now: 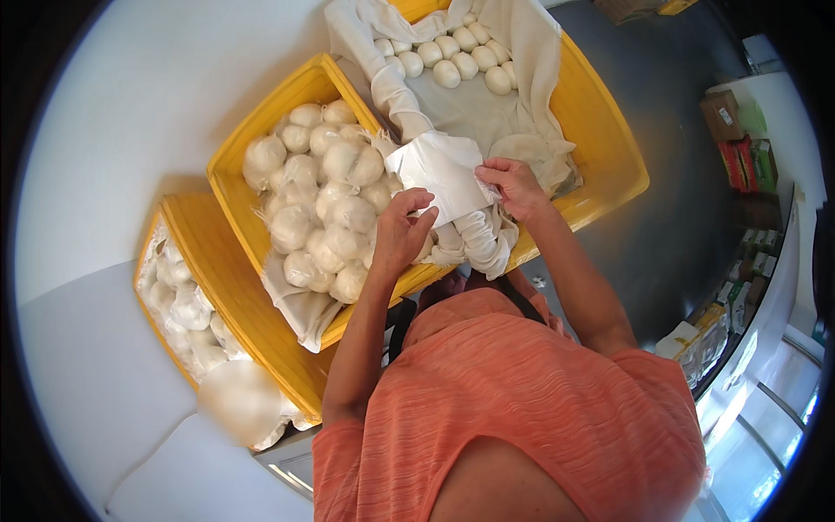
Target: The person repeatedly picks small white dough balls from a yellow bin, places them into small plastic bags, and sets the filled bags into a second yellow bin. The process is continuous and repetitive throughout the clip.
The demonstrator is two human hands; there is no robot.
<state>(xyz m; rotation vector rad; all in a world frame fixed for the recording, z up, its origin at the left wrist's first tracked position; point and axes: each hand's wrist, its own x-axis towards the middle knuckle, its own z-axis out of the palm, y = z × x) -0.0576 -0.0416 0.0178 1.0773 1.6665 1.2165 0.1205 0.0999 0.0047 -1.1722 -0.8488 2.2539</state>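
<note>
A thin white plastic bag (439,170) is spread flat in front of me, over the cloth-draped edge between two yellow tubs. My right hand (517,187) pinches its right edge between thumb and fingers. At the bag's lower left edge is my left hand (403,233), thumb and curled fingers apart, with the fingertips next to the plastic. Loose white steamed buns (447,74) sit in rows at the far end of the right-hand tub (600,130), on a pale cloth (470,103). Bagged buns (335,200) fill the left-hand tub (233,222).
Further left stands another yellow tub (239,300) with bagged buns (187,304). A pale wall (104,191) runs along the left. Beyond the right tub lies dark floor (661,174), with cardboard boxes (724,116) and packages (750,165) along the right side. Bunched cloth (483,239) hangs over the near rim.
</note>
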